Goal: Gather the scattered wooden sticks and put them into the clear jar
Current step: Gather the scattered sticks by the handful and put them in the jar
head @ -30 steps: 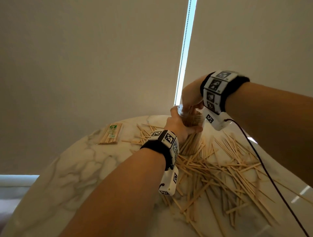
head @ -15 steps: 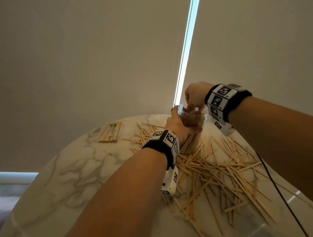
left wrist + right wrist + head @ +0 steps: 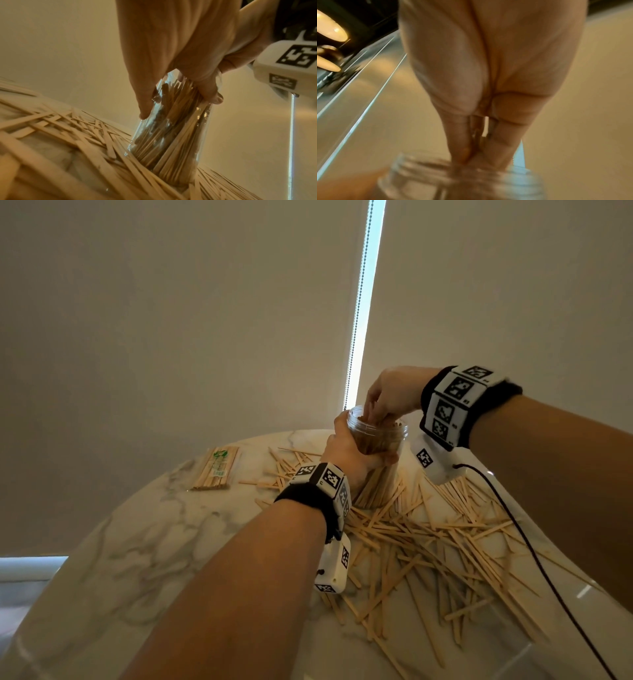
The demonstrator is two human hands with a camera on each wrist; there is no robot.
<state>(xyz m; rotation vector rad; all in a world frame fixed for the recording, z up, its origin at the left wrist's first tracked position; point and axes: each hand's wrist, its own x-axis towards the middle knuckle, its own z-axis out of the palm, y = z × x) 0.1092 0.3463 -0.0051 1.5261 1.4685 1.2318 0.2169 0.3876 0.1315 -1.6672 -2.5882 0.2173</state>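
The clear jar (image 3: 376, 436) stands among the scattered wooden sticks (image 3: 428, 542) on the marble table (image 3: 137, 542), packed with upright sticks. My left hand (image 3: 356, 453) grips the jar's side, thumb and fingers curled round it; the left wrist view shows this hand (image 3: 180, 106) on the jar (image 3: 171, 135) beside loose sticks (image 3: 68, 121). My right hand (image 3: 375, 414) hangs over the jar mouth with its fingertips dipped inside. In the right wrist view the right hand (image 3: 477, 155) has thumb and fingers drawn together at the rim (image 3: 462, 180); blur hides whether they pinch any stick.
A wrapped bundle of sticks (image 3: 215, 467) lies at the table's far left. A black cable (image 3: 531, 553) runs from my right wrist across the stick pile. Window blinds with a bead cord (image 3: 358, 302) rise just behind the table's far edge.
My right hand has lifted from low on the jar mouth to higher above it, only fingertips inside now. The left hand and jar have stayed put.
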